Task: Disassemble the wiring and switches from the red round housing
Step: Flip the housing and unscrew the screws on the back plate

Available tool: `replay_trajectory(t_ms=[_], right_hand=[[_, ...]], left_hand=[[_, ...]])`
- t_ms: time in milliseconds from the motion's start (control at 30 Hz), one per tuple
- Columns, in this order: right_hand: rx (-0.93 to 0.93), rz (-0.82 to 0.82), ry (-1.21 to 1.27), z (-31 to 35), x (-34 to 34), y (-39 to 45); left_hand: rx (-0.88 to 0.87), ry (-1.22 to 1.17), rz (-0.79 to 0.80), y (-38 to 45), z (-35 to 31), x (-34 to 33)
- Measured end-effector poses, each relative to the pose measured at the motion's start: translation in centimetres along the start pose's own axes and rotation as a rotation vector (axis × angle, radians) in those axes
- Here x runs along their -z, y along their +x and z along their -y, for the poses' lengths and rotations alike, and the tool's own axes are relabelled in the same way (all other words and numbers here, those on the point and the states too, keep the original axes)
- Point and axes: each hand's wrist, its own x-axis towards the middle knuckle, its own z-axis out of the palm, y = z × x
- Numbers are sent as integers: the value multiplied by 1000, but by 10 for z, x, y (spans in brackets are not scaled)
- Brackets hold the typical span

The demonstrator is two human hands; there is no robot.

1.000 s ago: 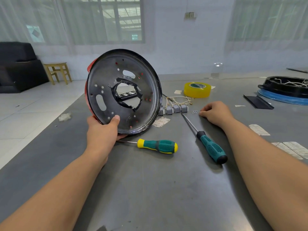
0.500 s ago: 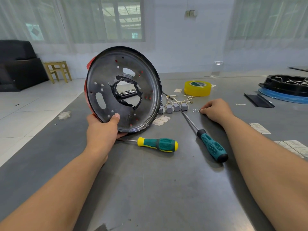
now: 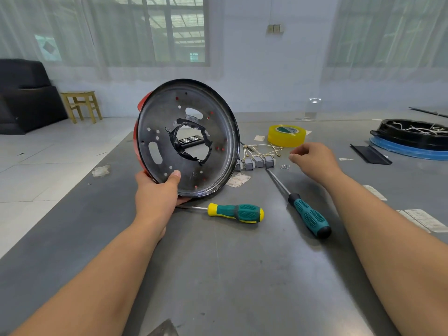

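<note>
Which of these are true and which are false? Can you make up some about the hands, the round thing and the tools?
1. The left hand holds the red round housing up on its edge. True.
2. The right hand grips a screwdriver. False: it holds nothing, and both the yellow-green screwdriver and the dark-handled screwdriver lie on the table.
3. The tape roll is blue. False: it is yellow.
4. The grey switches with their wires lie on the table beside the housing. True.

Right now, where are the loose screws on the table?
In the head view, the screws lie right of centre on the table, just right of the grey switches, beside the long screwdriver's tip and below the right hand.
</note>
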Motion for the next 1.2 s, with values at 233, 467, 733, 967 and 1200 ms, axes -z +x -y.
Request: replay_trajectory(t_ms=[233,467,733,967,1200], right_hand=[[383,172,-232,80,-9,-79],[610,317,-538,105,-47,-156],[445,61,-678,102,-40,-176],[166,-25,-805,93,-19,-168],[118,-18,-959,90,-20,-159]], left_hand=[[71,-196,-29,-10,-9,4],[92,-295,-61,-22,-19,19],[135,-377,-84,-30,-25,31],[136,-374,18,-40,-27,46],[160,-303,135,-46,-33,49]])
